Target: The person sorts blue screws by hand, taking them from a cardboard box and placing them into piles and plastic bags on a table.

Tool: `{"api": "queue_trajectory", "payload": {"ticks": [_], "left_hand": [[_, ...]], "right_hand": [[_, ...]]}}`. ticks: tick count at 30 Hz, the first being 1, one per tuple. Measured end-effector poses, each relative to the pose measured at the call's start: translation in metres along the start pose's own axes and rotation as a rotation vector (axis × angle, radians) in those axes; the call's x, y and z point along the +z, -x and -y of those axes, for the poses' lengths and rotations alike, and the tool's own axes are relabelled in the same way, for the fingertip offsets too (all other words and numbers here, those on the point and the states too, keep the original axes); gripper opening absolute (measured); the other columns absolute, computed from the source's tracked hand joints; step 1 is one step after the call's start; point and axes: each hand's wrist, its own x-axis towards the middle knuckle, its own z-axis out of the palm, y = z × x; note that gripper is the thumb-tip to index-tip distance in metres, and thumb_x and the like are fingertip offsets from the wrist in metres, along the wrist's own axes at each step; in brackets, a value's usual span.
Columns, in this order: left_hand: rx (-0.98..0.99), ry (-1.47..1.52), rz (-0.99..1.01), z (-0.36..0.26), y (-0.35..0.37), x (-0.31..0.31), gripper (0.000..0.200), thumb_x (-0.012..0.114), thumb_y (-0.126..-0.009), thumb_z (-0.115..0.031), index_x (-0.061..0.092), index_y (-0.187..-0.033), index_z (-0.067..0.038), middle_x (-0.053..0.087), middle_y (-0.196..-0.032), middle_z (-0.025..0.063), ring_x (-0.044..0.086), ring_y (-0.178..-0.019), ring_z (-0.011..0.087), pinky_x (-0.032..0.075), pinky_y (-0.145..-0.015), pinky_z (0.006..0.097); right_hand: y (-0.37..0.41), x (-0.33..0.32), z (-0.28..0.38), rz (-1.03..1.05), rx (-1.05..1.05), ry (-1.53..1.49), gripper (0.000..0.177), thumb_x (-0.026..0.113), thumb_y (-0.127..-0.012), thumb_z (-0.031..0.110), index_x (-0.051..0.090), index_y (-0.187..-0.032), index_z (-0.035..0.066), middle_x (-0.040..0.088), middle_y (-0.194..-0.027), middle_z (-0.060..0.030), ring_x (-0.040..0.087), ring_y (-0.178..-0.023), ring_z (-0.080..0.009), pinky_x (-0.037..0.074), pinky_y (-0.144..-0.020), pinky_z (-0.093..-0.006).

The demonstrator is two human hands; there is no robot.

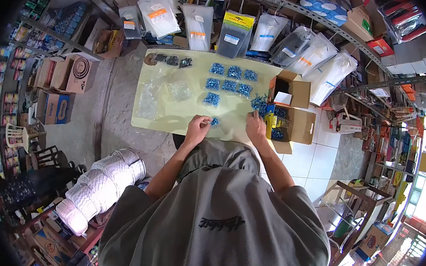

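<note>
On the table's near side my left hand has its fingers drawn together at a small cluster of blue pieces; whether it grips a bag there is too small to tell. My right hand is closed at the fingertips, just below a loose heap of small blue pieces by the cartons. What is between those fingers cannot be made out. Beyond my hands, several clear bags of blue pieces lie in rows. Flat clear plastic bags rest on the left part of the table.
Two open cardboard boxes stand at the pale table's right edge, the nearer with blue pieces inside. Small dark packets lie at the far left corner. Packs of cable ties hang from the shelf beyond. A wrapped white roll is at lower left.
</note>
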Motion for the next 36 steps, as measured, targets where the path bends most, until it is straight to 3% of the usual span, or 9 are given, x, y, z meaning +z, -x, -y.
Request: {"api": "queue_trajectory", "payload": {"ticks": [3,13,15,16,18,24,26,36], "left_hand": [[0.043,-0.015,0.032,-0.001,-0.002,0.0,0.018,0.061,-0.081,0.0,0.066,-0.099,-0.001,0.061,-0.096,0.0101,0.059,-0.072,0.0147,0.049,-0.065,0.0255],[0.062,-0.069,0.068,-0.011,-0.002,-0.002,0.023,0.059,-0.081,0.002,0.064,-0.103,0.0,0.059,-0.099,0.0108,0.06,-0.072,0.0176,0.049,-0.065,0.0262],[0.062,-0.051,0.061,-0.009,-0.003,-0.001,0.023,0.059,-0.081,0.002,0.064,-0.103,0.0,0.059,-0.099,0.011,0.06,-0.072,0.0181,0.049,-0.065,0.0264],[0.071,-0.055,0.046,-0.009,-0.002,-0.001,0.023,0.059,-0.08,0.002,0.064,-0.103,0.0,0.059,-0.099,0.0114,0.061,-0.073,0.0184,0.05,-0.065,0.0267],[0.082,-0.057,0.032,-0.009,-0.002,-0.001,0.024,0.059,-0.08,0.002,0.064,-0.104,0.0,0.058,-0.1,0.0117,0.061,-0.073,0.0188,0.05,-0.065,0.027],[-0.02,-0.104,0.081,-0.015,-0.002,-0.003,0.027,0.061,-0.079,0.001,0.063,-0.106,0.001,0.06,-0.102,0.0122,0.064,-0.077,0.019,0.051,-0.069,0.028],[0.015,-0.082,0.058,-0.017,-0.002,-0.003,0.028,0.059,-0.076,0.005,0.062,-0.104,0.004,0.059,-0.101,0.0134,0.064,-0.07,0.0197,0.051,-0.065,0.0286],[0.018,-0.091,0.056,-0.018,-0.001,-0.003,0.03,0.059,-0.076,0.006,0.061,-0.105,0.004,0.059,-0.1,0.0145,0.065,-0.069,0.0196,0.05,-0.063,0.0288]], "right_hand": [[0.004,0.004,-0.014,0.071,0.036,-0.047,0.019,0.053,-0.08,0.005,0.056,-0.099,0.002,0.054,-0.102,-0.0201,0.063,-0.076,-0.0388,0.054,-0.068,-0.0465],[-0.01,0.011,-0.018,0.016,-0.05,-0.221,0.015,0.054,-0.08,0.005,0.059,-0.093,0.001,0.057,-0.098,-0.0199,0.062,-0.074,-0.0394,0.053,-0.067,-0.0455],[-0.014,0.004,-0.005,-0.093,-0.196,-0.446,0.011,0.06,-0.076,0.004,0.061,-0.086,0.001,0.06,-0.09,-0.0158,0.063,-0.07,-0.0307,0.054,-0.065,-0.0383],[-0.015,-0.002,0.006,-0.09,-0.198,-0.447,0.011,0.06,-0.076,0.004,0.061,-0.086,0.001,0.06,-0.09,-0.0158,0.063,-0.07,-0.0307,0.054,-0.065,-0.0383],[-0.018,-0.014,0.031,0.08,-0.136,-0.817,0.017,0.065,-0.071,0.006,0.063,-0.088,0.001,0.06,-0.083,-0.014,0.065,-0.071,-0.0234,0.052,-0.064,-0.0337],[-0.019,-0.026,0.075,0.223,-0.232,-1.075,0.018,0.067,-0.073,0.003,0.064,-0.09,0.001,0.064,-0.085,-0.0102,0.065,-0.07,-0.0154,0.052,-0.064,-0.0283],[-0.021,-0.018,0.078,0.218,-0.248,-1.072,0.017,0.067,-0.073,0.002,0.064,-0.09,0.001,0.065,-0.085,-0.0102,0.065,-0.07,-0.015,0.052,-0.064,-0.0284],[-0.021,-0.021,0.079,0.159,-0.306,-0.991,0.016,0.067,-0.073,0.002,0.064,-0.089,0.001,0.064,-0.083,-0.0109,0.063,-0.067,-0.0172,0.052,-0.063,-0.0294]]}}
